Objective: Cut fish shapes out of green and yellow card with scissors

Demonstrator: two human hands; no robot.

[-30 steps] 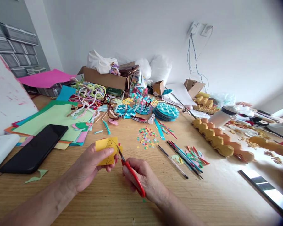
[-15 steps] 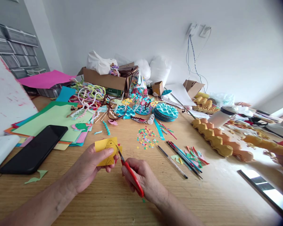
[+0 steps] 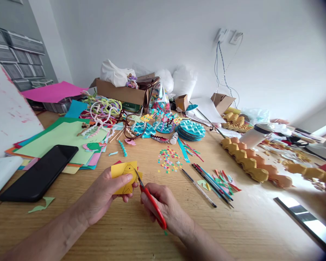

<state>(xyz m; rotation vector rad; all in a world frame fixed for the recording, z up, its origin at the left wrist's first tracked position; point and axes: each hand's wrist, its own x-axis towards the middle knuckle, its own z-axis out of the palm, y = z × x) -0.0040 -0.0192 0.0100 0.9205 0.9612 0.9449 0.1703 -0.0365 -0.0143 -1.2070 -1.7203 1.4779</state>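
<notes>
Your left hand (image 3: 104, 192) pinches the yellow paper (image 3: 122, 169) with its drawn fish between thumb and fingers, above the wooden table (image 3: 125, 237). Your right hand (image 3: 164, 204) grips the red-handled scissors (image 3: 151, 197), blades at the paper's right side. Confetti dots (image 3: 168, 159) lie beyond; a black smartphone (image 3: 42, 174) rests to your left, partly over coloured paper sheets (image 3: 67, 134).

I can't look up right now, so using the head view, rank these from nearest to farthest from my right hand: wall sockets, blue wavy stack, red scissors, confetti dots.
1. Red scissors: in the right hand's grip.
2. Confetti dots: just beyond the hand.
3. Blue wavy stack: farther back, slightly right.
4. Wall sockets: highest, at the back right.
</notes>
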